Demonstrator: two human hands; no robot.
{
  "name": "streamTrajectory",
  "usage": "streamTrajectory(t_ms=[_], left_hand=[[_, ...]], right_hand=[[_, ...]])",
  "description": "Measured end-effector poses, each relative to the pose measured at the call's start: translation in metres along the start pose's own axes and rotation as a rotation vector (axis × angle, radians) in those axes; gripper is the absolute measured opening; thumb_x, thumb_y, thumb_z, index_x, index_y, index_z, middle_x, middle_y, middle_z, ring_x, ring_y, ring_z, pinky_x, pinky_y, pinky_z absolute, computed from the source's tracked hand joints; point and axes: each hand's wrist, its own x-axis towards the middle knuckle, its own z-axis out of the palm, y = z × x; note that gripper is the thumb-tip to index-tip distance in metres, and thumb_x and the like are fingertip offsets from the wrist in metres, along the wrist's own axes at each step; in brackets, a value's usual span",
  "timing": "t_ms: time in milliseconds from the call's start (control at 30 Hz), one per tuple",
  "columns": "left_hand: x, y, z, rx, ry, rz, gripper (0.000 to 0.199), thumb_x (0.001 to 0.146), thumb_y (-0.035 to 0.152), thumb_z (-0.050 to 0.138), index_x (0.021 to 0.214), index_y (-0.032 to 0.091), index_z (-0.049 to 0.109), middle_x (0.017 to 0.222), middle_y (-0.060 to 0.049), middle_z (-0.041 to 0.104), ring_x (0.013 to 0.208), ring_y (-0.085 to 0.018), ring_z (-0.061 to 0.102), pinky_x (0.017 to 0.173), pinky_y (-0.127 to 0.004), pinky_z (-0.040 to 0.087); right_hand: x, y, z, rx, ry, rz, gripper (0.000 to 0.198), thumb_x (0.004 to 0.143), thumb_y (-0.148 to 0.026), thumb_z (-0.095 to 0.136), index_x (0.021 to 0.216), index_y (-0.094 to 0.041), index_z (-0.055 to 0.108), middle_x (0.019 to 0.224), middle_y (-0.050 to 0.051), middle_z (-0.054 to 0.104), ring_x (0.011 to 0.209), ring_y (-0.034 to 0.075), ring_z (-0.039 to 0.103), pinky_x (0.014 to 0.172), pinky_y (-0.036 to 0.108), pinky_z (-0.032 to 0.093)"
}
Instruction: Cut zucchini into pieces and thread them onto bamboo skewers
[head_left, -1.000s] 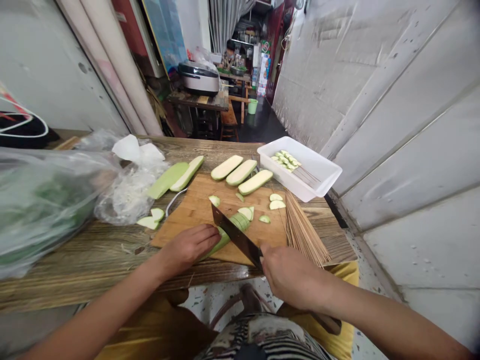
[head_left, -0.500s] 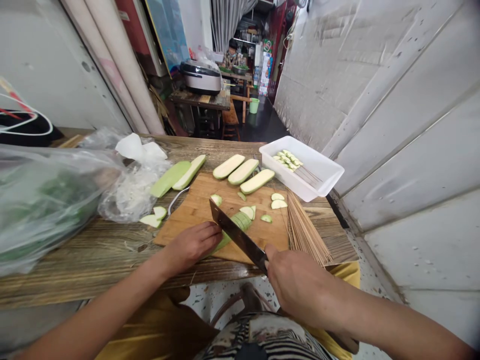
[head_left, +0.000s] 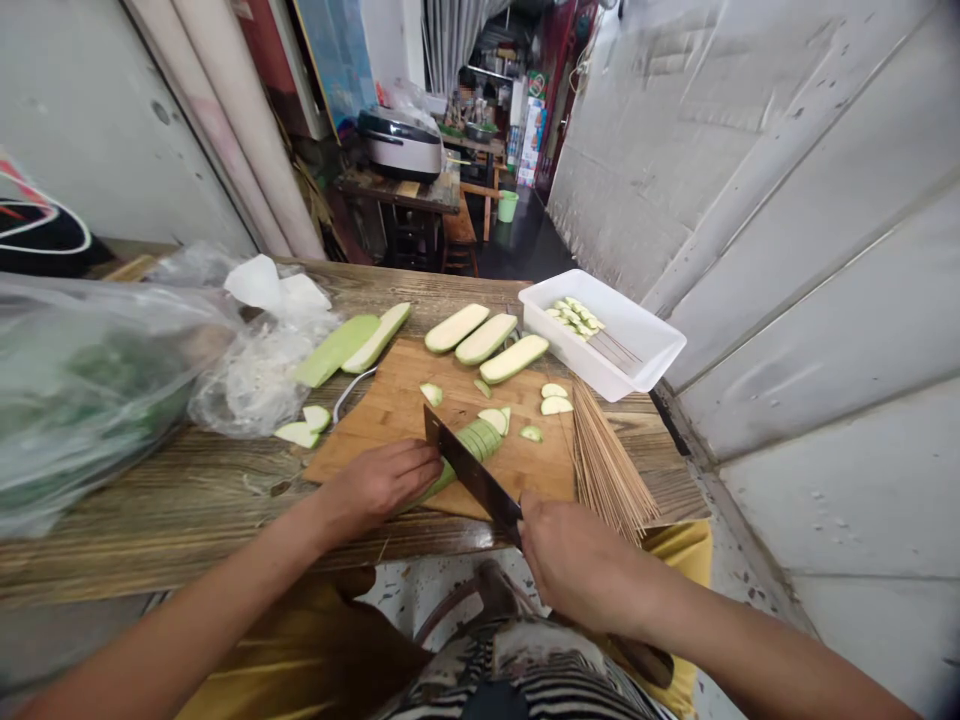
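My right hand [head_left: 566, 550] is closed around the handle of a cleaver [head_left: 476, 470], its dark blade angled across a partly sliced zucchini half [head_left: 474, 440]. With fingers bent together, my left hand [head_left: 390, 478] grips the uncut end of that zucchini, close to the blade. Both work over a wooden cutting board [head_left: 397, 400]. Cut slices still lean in a row beyond the blade, and a few loose slices [head_left: 556, 405] lie on the board. Three halved zucchinis [head_left: 486, 338] rest pale side up along the board's far edge.
A white plastic tub [head_left: 645, 345] with skewered slices stands at the far right. Thin wooden skewers [head_left: 607, 465] lie at the board's right edge. Two zucchini halves [head_left: 379, 338], crumpled clear plastic [head_left: 255, 385] and a bag of greens [head_left: 97, 390] occupy the left. Someone sits at a distant table.
The cleaver has shifted slightly along the zucchini toward my left hand, and the row of cut slices is a little longer. My left hand still holds the zucchini's near end.
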Motion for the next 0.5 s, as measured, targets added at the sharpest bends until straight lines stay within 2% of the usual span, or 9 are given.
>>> streamTrajectory(t_ms=[200, 400, 500], left_hand=[[-0.007, -0.001, -0.006, -0.038, -0.109, 0.000, 0.020, 0.086, 0.011, 0.045, 0.101, 0.010, 0.058, 0.096, -0.012, 0.064, 0.093, -0.019, 0.058, 0.078, -0.031, 0.052], [-0.010, 0.000, 0.000, -0.013, -0.063, -0.019, 0.019, 0.086, 0.012, 0.047, 0.100, 0.012, 0.059, 0.098, -0.011, 0.064, 0.096, -0.019, 0.057, 0.080, -0.030, 0.052], [-0.012, -0.001, 0.002, -0.002, -0.065, -0.012, 0.018, 0.087, 0.014, 0.046, 0.100, 0.013, 0.059, 0.100, -0.011, 0.064, 0.096, -0.019, 0.057, 0.080, -0.030, 0.052]], right_hand=[[-0.004, -0.003, -0.001, -0.049, 0.036, 0.040, 0.020, 0.090, -0.012, 0.039, 0.096, -0.009, 0.057, 0.068, 0.011, 0.069, 0.060, 0.024, 0.067, 0.045, 0.028, 0.035], [-0.018, -0.010, -0.007, -0.189, 0.006, 0.002, 0.014, 0.081, -0.007, 0.047, 0.091, -0.011, 0.055, 0.063, 0.008, 0.066, 0.051, 0.023, 0.064, 0.039, 0.028, 0.026], [-0.020, -0.012, -0.009, -0.177, 0.017, -0.010, 0.013, 0.083, -0.009, 0.045, 0.090, -0.012, 0.055, 0.059, 0.007, 0.065, 0.048, 0.022, 0.062, 0.038, 0.028, 0.024]])
